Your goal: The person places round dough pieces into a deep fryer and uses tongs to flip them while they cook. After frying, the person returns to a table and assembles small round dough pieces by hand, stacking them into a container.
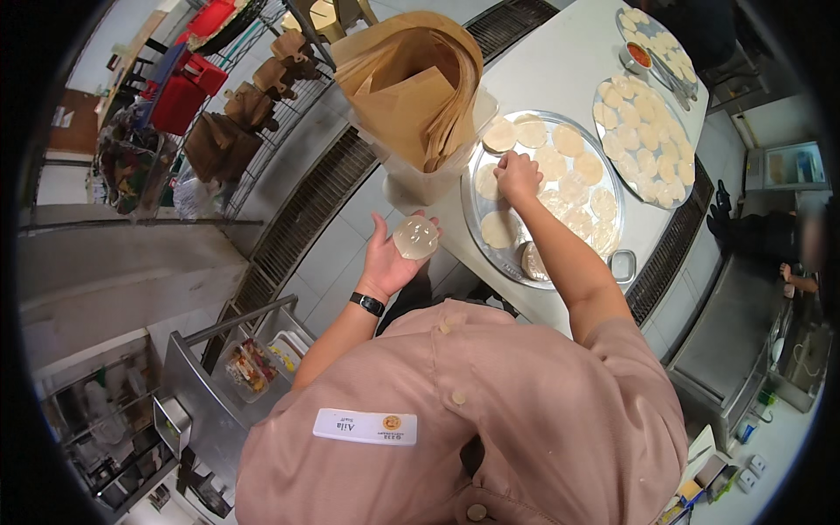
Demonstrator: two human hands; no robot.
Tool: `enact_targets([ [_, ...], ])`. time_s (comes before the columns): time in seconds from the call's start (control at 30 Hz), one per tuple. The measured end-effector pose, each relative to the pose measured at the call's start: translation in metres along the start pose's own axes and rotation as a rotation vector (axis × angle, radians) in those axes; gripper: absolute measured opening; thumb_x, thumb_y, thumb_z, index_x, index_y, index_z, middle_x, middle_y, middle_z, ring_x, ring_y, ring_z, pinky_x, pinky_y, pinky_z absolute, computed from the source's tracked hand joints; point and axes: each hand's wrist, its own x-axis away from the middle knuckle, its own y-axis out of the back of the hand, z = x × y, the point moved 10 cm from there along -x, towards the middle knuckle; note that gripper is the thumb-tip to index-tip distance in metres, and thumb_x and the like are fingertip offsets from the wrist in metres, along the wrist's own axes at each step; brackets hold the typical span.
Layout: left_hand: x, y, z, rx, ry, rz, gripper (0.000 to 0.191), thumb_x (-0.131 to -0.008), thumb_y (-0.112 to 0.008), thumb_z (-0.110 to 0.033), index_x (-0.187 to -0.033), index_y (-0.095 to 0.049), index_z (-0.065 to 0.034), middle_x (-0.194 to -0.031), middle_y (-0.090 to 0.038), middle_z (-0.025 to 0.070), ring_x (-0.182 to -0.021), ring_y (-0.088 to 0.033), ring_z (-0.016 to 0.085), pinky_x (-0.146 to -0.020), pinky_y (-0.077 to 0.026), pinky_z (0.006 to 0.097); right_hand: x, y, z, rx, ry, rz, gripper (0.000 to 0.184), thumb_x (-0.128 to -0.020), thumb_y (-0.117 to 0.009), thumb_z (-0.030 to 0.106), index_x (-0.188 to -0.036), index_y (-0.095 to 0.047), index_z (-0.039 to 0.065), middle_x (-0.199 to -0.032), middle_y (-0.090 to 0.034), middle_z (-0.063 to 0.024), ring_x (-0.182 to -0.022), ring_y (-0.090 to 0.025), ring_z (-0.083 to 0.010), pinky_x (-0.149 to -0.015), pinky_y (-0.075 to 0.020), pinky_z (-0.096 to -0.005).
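Note:
On my left hand (392,259), palm up with the fingers spread, lies a thin, shiny round dough wrapper (415,237). My right hand (518,178) reaches over a round metal tray (469,220), its fingers curled down near the upper left wrappers; whether they pinch anything is hidden. Pale dough rounds (499,229) are spread over this tray, some overlapping. A stack of rounds (500,135) sits at its upper left edge, just above my right hand. By the near rim, partly behind my right forearm, is a wrapped-looking round stack (535,262).
Left of the tray stands a plastic bin (420,167) of brown paper sheets. Farther along the white table (558,72) are two more wrapper trays (689,177) and a cup of red sauce (638,57). A small metal dish (623,266) sits near the edge. Another person (768,243) stands far right.

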Motion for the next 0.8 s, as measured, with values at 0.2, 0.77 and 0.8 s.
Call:
enact_targets([
  [0.2, -0.009, -0.009, 0.000, -0.064, 0.024, 0.026, 0.085, -0.088, -0.044, -0.071, -0.141, -0.039, -0.0035, -0.144, -0.042, 0.0208, -0.134, -0.040, 0.038, -0.113, -0.032, 0.0465, 0.006, 0.007, 0.007, -0.018, 0.092, -0.111, 0.010, -0.084, -0.067, 0.021, -0.093, -0.066, 0.017, -0.102, -0.062, -0.0076, -0.105, -0.054, -0.0316, -0.088, -0.0384, -0.0481],
  [0.77, -0.009, -0.009, 0.001, -0.045, 0.032, 0.012, 0.088, -0.090, -0.041, -0.070, -0.144, -0.035, -0.0015, -0.148, -0.037, 0.0232, -0.136, -0.037, 0.039, -0.114, -0.034, 0.0471, 0.019, 0.010, 0.039, -0.069, 0.472, -0.217, 0.007, -0.082, -0.063, 0.015, -0.088, -0.063, 0.016, -0.090, -0.057, -0.0063, -0.091, -0.053, -0.0286, -0.084, -0.0369, -0.0444],
  [0.8, -0.009, -0.007, 0.002, -0.048, 0.031, -0.006, 0.087, -0.090, -0.041, -0.070, -0.144, -0.035, -0.0016, -0.147, -0.037, 0.0233, -0.136, -0.037, 0.039, -0.114, -0.033, 0.0471, 0.018, 0.010, 0.040, -0.069, 0.478, -0.218, 0.007, -0.081, -0.063, 0.014, -0.088, -0.062, 0.015, -0.090, -0.057, -0.0065, -0.091, -0.053, -0.0289, -0.084, -0.0369, -0.0443],
])
